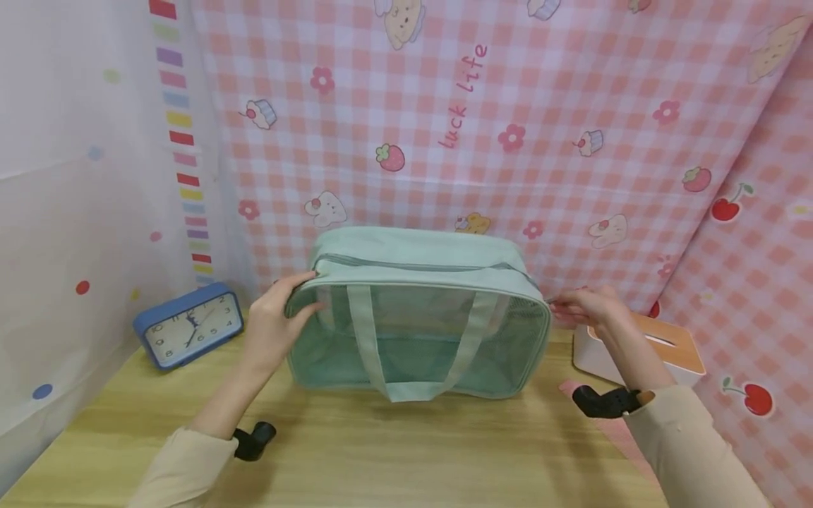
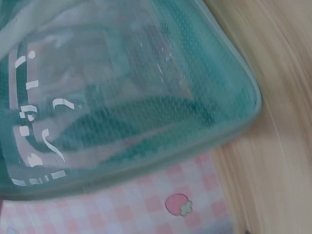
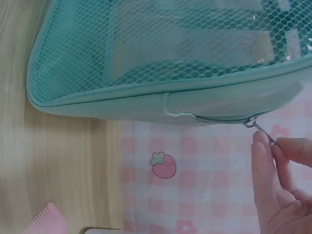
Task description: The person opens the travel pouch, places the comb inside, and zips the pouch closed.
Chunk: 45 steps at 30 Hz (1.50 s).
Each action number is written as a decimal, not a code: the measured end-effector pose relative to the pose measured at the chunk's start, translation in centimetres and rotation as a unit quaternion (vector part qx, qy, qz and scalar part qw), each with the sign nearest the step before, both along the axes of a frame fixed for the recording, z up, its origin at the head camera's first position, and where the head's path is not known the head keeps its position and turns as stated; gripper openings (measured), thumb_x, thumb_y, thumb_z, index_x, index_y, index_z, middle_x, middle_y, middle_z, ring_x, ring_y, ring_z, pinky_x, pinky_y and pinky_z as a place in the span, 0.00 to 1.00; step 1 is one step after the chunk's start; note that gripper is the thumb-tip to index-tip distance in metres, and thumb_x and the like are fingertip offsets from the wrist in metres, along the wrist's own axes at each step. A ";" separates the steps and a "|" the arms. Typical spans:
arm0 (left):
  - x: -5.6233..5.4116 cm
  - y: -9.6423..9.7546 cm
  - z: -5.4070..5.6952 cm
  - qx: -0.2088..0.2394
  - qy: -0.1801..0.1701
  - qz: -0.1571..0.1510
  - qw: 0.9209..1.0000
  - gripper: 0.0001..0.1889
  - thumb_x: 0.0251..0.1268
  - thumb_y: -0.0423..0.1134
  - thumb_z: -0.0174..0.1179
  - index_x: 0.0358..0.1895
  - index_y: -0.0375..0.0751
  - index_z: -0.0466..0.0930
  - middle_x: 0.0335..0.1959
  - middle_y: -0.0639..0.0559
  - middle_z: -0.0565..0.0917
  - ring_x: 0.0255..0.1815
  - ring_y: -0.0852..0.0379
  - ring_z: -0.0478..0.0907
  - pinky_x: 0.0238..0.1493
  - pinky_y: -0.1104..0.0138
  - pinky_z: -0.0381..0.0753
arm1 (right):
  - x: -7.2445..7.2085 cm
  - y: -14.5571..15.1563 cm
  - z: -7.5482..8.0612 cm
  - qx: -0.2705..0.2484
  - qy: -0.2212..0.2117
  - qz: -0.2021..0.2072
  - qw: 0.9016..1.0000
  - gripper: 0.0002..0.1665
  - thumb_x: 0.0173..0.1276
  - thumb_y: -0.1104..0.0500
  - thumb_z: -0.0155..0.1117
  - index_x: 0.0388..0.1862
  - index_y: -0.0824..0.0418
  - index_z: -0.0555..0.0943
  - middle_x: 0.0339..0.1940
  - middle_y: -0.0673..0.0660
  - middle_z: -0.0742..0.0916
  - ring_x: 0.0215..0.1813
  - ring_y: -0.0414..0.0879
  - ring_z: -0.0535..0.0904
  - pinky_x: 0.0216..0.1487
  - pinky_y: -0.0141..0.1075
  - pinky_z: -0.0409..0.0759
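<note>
A mint-green bag (image 1: 413, 243) with a see-through mesh front stands upright on the table, its strap handle (image 1: 363, 317) hanging down in front. My left hand (image 1: 273, 317) holds the bag's upper left corner, thumb at the front. The left wrist view shows the bag's clear front (image 2: 146, 131), but not that hand's grip. At the upper right end, my right hand (image 3: 285, 190) pinches a metal zipper pull (image 3: 264, 131) between thumb and fingers. The zipper (image 1: 406, 264) runs along the bag's top; how far it is undone is hard to tell.
A blue alarm clock (image 1: 190, 324) stands left of the bag. To the right is a white tissue box (image 1: 676, 342) with a wooden lid. A pink comb (image 3: 48, 222) lies on the wooden table (image 1: 394, 451). Checked cloth (image 1: 444, 183) hangs right behind.
</note>
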<state>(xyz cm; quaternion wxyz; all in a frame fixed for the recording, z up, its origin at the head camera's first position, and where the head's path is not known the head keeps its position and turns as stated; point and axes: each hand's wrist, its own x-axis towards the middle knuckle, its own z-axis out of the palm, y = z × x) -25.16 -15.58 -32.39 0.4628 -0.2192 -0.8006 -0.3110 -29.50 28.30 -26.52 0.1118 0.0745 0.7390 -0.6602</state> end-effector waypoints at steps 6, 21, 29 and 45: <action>-0.1 -1.0 -0.4 -0.015 0.027 -0.019 0.999 0.26 0.34 0.25 0.72 0.46 0.31 0.79 0.39 0.39 0.84 0.40 0.46 0.82 0.37 0.62 0.81 | 0.2 -0.7 1.1 -0.007 0.014 -0.018 1.000 0.20 0.65 0.68 0.51 0.15 0.56 0.80 0.16 0.47 0.85 0.23 0.35 0.83 0.32 0.25 0.83; -0.1 -0.4 -0.8 0.003 0.016 -0.022 1.000 0.24 0.39 0.24 0.69 0.47 0.29 0.76 0.43 0.40 0.83 0.45 0.45 0.80 0.47 0.64 0.79 | 1.0 -2.1 3.3 0.040 0.080 -0.051 0.995 0.07 0.64 0.64 0.53 0.26 0.59 0.74 0.14 0.43 0.84 0.23 0.33 0.83 0.31 0.25 0.83; 0.0 -0.3 -0.6 0.007 0.008 -0.015 1.000 0.23 0.42 0.25 0.68 0.47 0.29 0.76 0.42 0.39 0.82 0.45 0.45 0.80 0.48 0.62 0.80 | 1.2 -3.9 4.7 0.125 0.116 -0.053 0.984 0.20 0.65 0.55 0.58 0.49 0.69 0.74 0.15 0.38 0.84 0.26 0.31 0.82 0.35 0.25 0.83; 0.0 -0.2 -0.6 0.012 0.000 -0.012 1.000 0.21 0.44 0.26 0.67 0.46 0.28 0.75 0.41 0.37 0.82 0.45 0.43 0.79 0.48 0.59 0.80 | 1.6 -7.5 6.5 0.146 0.125 -0.050 0.980 0.17 0.63 0.56 0.59 0.44 0.68 0.77 0.15 0.40 0.83 0.24 0.31 0.82 0.35 0.26 0.84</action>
